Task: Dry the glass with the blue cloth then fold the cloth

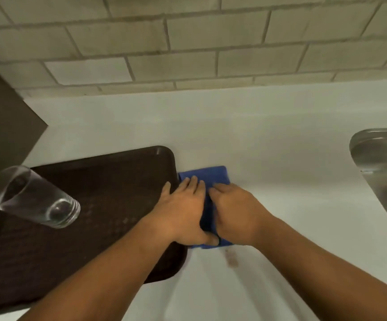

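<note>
The blue cloth (213, 176) lies as a small folded rectangle on the white counter, just right of the brown tray (109, 181). Both my hands rest flat on it, side by side. My left hand (183, 212) covers its left half, fingers stretched forward, thumb low near the cloth's near edge. My right hand (234, 212) covers the right half, fingers together. Only the cloth's far end and a strip between the hands show. The clear glass (35, 198) stands upright on the tray's left side, away from both hands.
A steel sink (382, 163) is set into the counter at the right edge. A tiled wall (188, 42) rises behind the counter. A dark cabinet side (2, 126) stands at the left. A small brownish stain (232, 260) marks the counter just below the cloth.
</note>
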Demonstrator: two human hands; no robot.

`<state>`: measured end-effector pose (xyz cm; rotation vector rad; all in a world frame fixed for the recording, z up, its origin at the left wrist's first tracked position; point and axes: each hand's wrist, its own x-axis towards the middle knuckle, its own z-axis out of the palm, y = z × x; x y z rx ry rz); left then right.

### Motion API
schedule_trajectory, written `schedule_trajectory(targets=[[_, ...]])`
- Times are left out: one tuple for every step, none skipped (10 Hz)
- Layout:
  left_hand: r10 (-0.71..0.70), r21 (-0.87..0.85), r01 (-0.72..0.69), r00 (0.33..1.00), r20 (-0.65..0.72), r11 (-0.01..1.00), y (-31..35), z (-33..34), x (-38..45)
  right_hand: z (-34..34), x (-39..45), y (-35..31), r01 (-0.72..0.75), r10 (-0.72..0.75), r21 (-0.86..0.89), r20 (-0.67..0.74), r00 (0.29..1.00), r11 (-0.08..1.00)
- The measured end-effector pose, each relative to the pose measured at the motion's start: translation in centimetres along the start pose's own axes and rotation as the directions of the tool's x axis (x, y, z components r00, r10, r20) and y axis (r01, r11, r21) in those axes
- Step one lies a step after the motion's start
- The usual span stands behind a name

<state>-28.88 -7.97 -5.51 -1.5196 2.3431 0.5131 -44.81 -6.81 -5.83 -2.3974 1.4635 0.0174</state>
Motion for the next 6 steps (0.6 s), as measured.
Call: schedule_trajectory(targets=[[-0.001, 0.042, -0.003, 0.996, 0.087, 0.999, 0.5, 0.3, 1.5, 0.8, 1.0, -0.1, -0.043, 0.047, -0.190, 0.015, 0.999, 0.981], [0.006, 0.055, -0.007, 1.000, 0.023, 0.998, 0.6, 0.0, 2.8, 0.7, 2.2, 1.0, -0.134, 0.138, -0.218, 0.002, 0.990, 0.967], [-0.030, 0.078, 0.028, 0.999, 0.019, 0.997, 0.4, -0.1, 3.1, 1.2, 2.6, 1.5, -0.113, 0.123, -0.117, 0.084, 0.989, 0.987], [-0.071, 0.127, 0.064, 0.996, 0.050, 0.990, 0.1, 0.0, 2.9, 2.3, 2.6, 1.9, -0.114, 0.119, -0.045, 0.135, 0.984, 0.992], [-0.068, 0.143, 0.058, 0.996, 0.064, 0.988, 0.2, -0.4, 2.5, 2.1, 2.9, 1.6, -0.142, 0.148, -0.050, 0.142, 0.979, 0.989], [-0.046, 0.027, 0.047, 0.999, -0.026, 0.999, -0.2, -2.3, 1.5, -0.9, 4.5, -0.1, -0.153, 0.157, -0.067, 0.063, 0.986, 0.986]])
